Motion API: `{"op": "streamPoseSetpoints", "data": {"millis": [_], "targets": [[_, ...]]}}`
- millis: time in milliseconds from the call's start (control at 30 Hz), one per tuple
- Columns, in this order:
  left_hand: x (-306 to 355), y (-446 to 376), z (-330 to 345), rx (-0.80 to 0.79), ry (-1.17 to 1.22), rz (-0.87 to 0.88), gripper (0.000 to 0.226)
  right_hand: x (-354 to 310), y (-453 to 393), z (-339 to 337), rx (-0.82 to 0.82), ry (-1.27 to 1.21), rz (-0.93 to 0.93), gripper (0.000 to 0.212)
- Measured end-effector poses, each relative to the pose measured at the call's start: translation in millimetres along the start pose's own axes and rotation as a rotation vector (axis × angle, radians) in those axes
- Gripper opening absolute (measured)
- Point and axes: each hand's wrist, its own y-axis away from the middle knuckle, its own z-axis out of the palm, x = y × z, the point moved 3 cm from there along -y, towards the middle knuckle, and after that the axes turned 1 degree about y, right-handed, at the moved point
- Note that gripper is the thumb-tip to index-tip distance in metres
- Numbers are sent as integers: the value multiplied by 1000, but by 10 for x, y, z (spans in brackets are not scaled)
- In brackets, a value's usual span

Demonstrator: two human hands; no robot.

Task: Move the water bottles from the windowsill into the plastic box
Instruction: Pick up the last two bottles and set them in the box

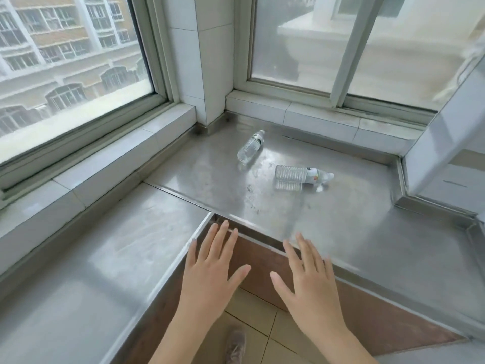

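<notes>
Both hands point(212, 269) point(307, 282) spread flat (empty); bottles point(250, 146) point(301, 174) lie sideways, caps away and rightward.

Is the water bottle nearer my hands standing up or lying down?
Lying down. The nearer bottle rests on its side on the metal windowsill, cap pointing right. The farther bottle lies on its side too.

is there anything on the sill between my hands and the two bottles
Nothing visible. The left hand and right hand are open near the sill's front edge, and only bare metal windowsill lies between them and the far bottle and near bottle.
</notes>
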Motion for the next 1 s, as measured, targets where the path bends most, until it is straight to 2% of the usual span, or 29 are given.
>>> {"op": "streamPoseSetpoints", "data": {"millis": [200, 400, 667, 767, 900, 1000], "targets": [[-12, -1212, 265, 41, 50, 160, 69, 268, -928, 4, -27, 55, 121, 66], [121, -2139, 483, -73, 48, 217, 70, 584, -1536, 108, -60, 3, 234, 72], [535, -3335, 1070, -215, 41, 234, 68, 1206, -2521, 382, -150, -65, 265, 83], [708, -3777, 1356, -399, 27, 231, 73, 1427, -2863, 569, -181, -93, 283, 82], [775, -4120, 1764, -528, -17, 189, 76, 1583, -3169, 826, -302, -143, 305, 71], [779, -4191, 1935, -592, -15, 154, 76, 1653, -3325, 946, -360, -173, 341, 71]]}}
